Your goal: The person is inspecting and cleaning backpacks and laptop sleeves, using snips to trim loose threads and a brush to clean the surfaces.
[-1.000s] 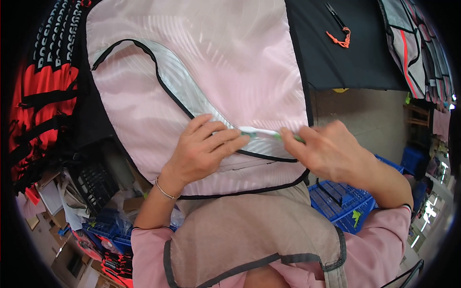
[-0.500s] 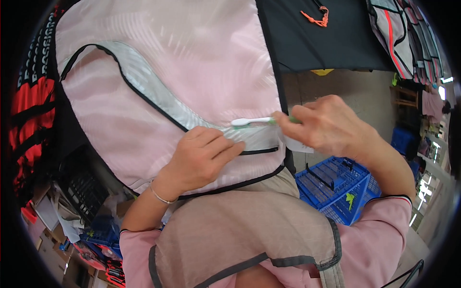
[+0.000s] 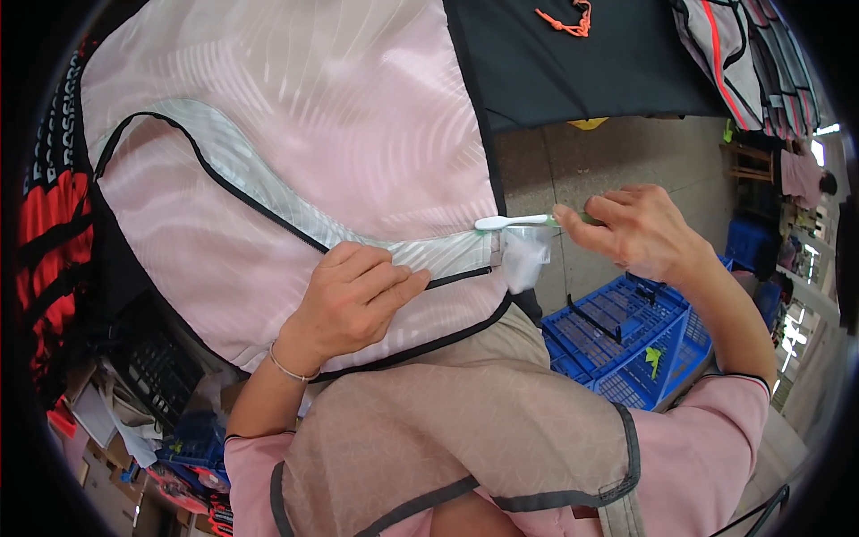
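In my right hand (image 3: 644, 233) is a toothbrush (image 3: 514, 221) with a white head end and a green handle, gripped in closed fingers. Its head rests near the right edge of a pink fabric panel (image 3: 385, 116) with black binding, at the end of a curved silvery strip (image 3: 268, 183). Curled fingers of my left hand (image 3: 353, 295) press on the panel over the black zipper (image 3: 259, 210) along that strip; the thumb is hidden. Beside the toothbrush, a whitish translucent tag or small bag (image 3: 525, 259) hangs at the panel's edge.
Blue plastic crates (image 3: 617, 327) stand at my right. Behind the panel lies a dark table surface (image 3: 573, 80) with an orange cord (image 3: 568, 20). Grey bags (image 3: 725, 63) are stacked at far right, red-and-black goods (image 3: 58, 224) at left. Another person (image 3: 801, 174) sits farther off.
The toothbrush and my right hand have moved right to the panel's edge. My left hand and the panel appear slightly farther left in view. The translucent tag shows more fully.
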